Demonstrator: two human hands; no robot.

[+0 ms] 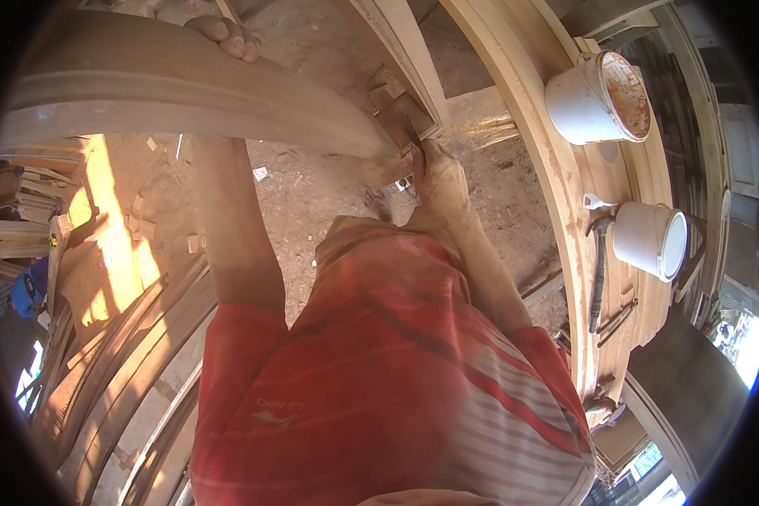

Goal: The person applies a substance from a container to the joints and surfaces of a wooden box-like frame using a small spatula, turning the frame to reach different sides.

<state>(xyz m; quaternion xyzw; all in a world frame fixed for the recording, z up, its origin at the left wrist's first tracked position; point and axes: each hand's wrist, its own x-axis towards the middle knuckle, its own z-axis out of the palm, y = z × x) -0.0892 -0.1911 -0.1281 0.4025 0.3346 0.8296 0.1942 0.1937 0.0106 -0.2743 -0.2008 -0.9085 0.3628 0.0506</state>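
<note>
A long brown wooden board with a moulded edge spans the upper left, blurred toward its right end. My left forearm passes beneath it. Curled over the board's far edge are the fingers of my left hand, closed on it. My right hand is at the board's right end, beside the squared end of a wooden frame piece. Its fingers look closed, but they are partly hidden, and what they grip does not show clearly.
On a curved wooden piece at the right stand an open white bucket with reddish residue and a white tub. A hammer lies alongside. Curved timbers are stacked lower left. Wood scraps litter the dirt floor.
</note>
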